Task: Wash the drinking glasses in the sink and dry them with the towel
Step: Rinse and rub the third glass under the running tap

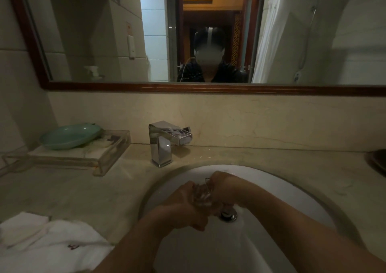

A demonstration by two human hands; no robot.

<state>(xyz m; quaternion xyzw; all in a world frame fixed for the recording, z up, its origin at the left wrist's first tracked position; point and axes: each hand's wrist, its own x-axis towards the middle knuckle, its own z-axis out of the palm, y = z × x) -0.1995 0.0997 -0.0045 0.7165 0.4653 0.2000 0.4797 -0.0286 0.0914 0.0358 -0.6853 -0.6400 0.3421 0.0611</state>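
Nearest the camera, a white folded towel (48,243) lies on the stone worktop (83,193), well to the left of the left hand (183,205) and closer to the person than it. Two bare forearms reach forward over the white sink (271,189), and both hands meet low in the basin.

The left hand has its fingers curled round the near side of a clear drinking glass (201,195), which lies tilted between the two hands. The right hand (219,186) grips the far end of the same glass from the other side, wrist bent; whether its fingers reach inside the glass cannot be told, since the glass is blurred. The glass is held above the basin floor, inside the sink.

Just to the right of the left hand and below the right hand sits the chrome drain (228,214), apart from the glass.

Beyond the hands and a little to the left, a square chrome faucet (163,145) stands on the worktop at the sink's far rim, its spout pointing right. Further left of the hands, a clear tray (108,157) rests on the worktop with a teal dish (69,135) lying tilted on its far end.

Farthest off, above the backsplash, hangs a wood-framed mirror (94,32) reflecting the person.
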